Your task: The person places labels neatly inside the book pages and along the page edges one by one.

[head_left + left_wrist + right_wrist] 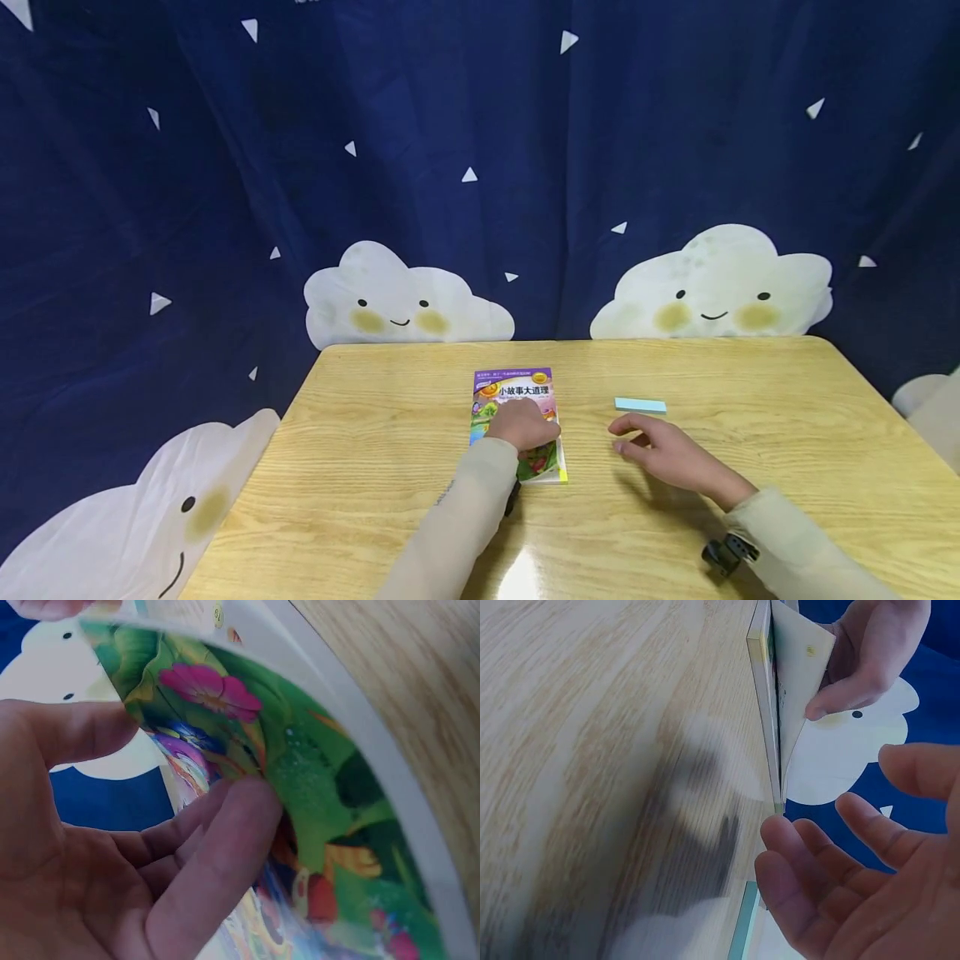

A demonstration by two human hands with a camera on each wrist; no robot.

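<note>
A paperback children's book (540, 467) with a purple-topped, colourful cover lies on the table. My left hand (522, 425) is over its middle and pinches the front cover. In the left wrist view the cover (315, 787) bows between thumb and fingers. The right wrist view shows the cover (799, 671) lifted at an angle from the pages, with its pale inner side visible. My right hand (671, 454) hovers to the right of the book, fingers loosely bent and holding nothing. Just beyond its fingertips lies a flat light-blue bar (640, 406).
The light wooden table (375, 425) runs back to a dark blue curtain (480, 100) printed with white triangles and smiling clouds. A black wrist strap device (727, 552) sits at the right sleeve.
</note>
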